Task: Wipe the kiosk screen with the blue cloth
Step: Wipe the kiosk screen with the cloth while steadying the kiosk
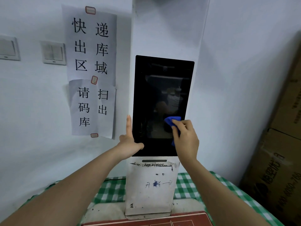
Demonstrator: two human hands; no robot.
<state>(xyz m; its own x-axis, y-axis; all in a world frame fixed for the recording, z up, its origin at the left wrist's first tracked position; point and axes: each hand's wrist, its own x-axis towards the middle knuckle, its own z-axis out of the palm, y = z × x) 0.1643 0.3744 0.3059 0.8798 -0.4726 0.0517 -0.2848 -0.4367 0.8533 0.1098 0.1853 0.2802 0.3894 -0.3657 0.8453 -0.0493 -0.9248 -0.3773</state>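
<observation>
A tall black kiosk screen (161, 88) stands upright on a scuffed white stand (151, 190) marked HIKROBOT. My right hand (187, 137) presses a bunched blue cloth (172, 121) against the lower right part of the dark glass. My left hand (130, 142) grips the screen's lower left edge, forefinger pointing up along the side and thumb lying on the front bezel. Part of the cloth is hidden under my right palm.
Paper signs (92, 69) with black characters are taped to the wall left of the kiosk, beside two light switches (53, 53). Stacked cardboard boxes (280, 144) stand at the right. A green checked tablecloth (192, 188) covers the table, with a red-brown box (146, 221) at the near edge.
</observation>
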